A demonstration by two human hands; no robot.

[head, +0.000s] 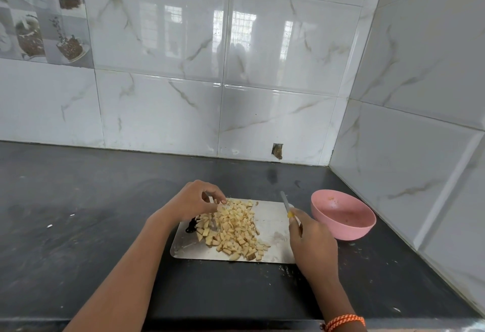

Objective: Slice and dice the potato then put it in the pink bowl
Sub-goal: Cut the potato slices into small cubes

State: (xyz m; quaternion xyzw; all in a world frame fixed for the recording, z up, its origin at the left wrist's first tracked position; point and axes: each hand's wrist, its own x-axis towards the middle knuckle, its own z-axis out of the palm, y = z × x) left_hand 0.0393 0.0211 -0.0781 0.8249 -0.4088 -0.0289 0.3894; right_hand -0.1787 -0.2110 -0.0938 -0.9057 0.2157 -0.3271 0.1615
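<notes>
A heap of diced potato (235,228) lies on the steel cutting board (273,222) on the dark counter. My left hand (195,201) hovers over the far left of the heap, fingers curled and fingertips touching the pieces. My right hand (311,242) grips a knife (286,205) with a yellow handle; its blade points up and away above the board's right side. The pink bowl (343,214) stands on the counter just right of the board, with only a few crumbs inside.
The black counter (78,213) stretches to the left. Tiled walls close off the back and the right, meeting in a corner behind the bowl. A small dark object (192,225) lies at the board's left edge, partly under my left wrist.
</notes>
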